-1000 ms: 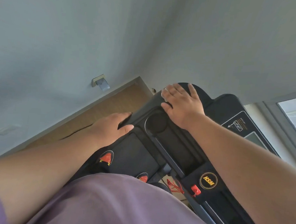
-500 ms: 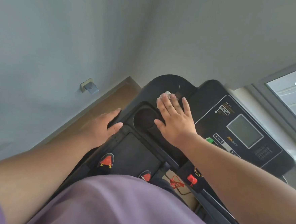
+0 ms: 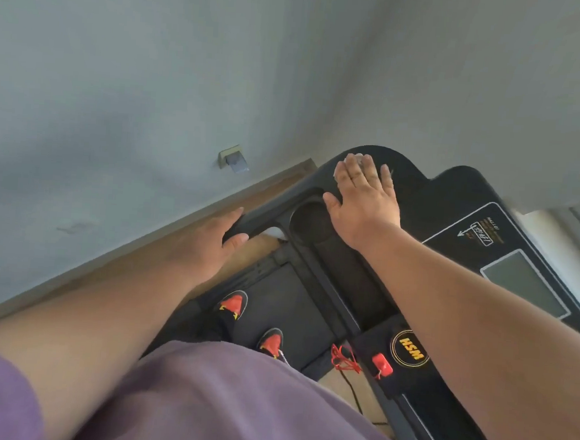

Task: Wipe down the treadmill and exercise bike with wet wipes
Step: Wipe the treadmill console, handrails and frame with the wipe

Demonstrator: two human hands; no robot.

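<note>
Wet wipe (image 3: pixel 354 158): white, mostly hidden, pressed flat on the far left corner of the treadmill console (image 3: pixel 418 180); only a sliver shows past the fingertips.

Right hand (image 3: pixel 364 197): palm down on the wipe, fingers straight and slightly spread, thumb out beside the round cup well (image 3: pixel 311 221).

Left hand (image 3: pixel 211 242): curled round the left handrail (image 3: pixel 250 222), thumb under, bracing.

Progress (a judgement): work is on the console's upper left corner. Display panel (image 3: pixel 524 281), the tray, the rails and the belt (image 3: pixel 286 302) show no sign either way of having been wiped. No exercise bike in view, so that half seems left to do.

Edges and room: the hand sits near the console's rounded far rim, with the grey wall (image 3: pixel 154 73) close behind, so little travel remains forward. Open console surface lies to the right toward the display. The red safety key (image 3: pixel 382 363) and its cord (image 3: pixel 342 357) hang near the person's waist (a snag risk on low passes). Shoes (image 3: pixel 233 301) stand on the belt.
</note>
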